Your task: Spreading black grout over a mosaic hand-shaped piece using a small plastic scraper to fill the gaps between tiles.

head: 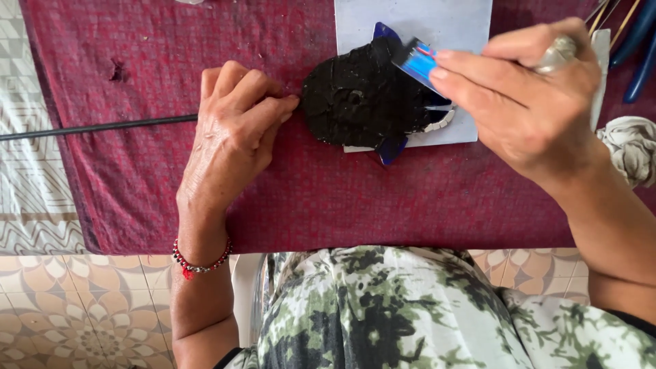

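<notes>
Right hand (pixel 526 102) pinches a flat blue card (pixel 418 61) against the black-coated fish-shaped piece (pixel 359 102) on a pale tile (pixel 424 24). Left hand (pixel 232 137), fingers curled together, steadies the piece's edge.

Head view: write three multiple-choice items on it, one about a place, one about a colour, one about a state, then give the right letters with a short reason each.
1. Where does the black-coated fish-shaped piece lie?
A. on a white sheet on the red cloth
B. on the tiled floor
C. in the person's lap

2. What colour is the flat card in the right hand?
A. yellow
B. blue
C. green

3. What is the left hand doing?
A. lying open, palm up
B. lifting the black rod off the cloth
C. curled, fingertips touching the piece's left edge

Answers:
1 A, the piece rests on the white sheet spread over the red cloth.
2 B, the card pinched in the right grip is bright blue.
3 C, the bent fingers meet the dark edge, while the black rod lies on the cloth.
</notes>
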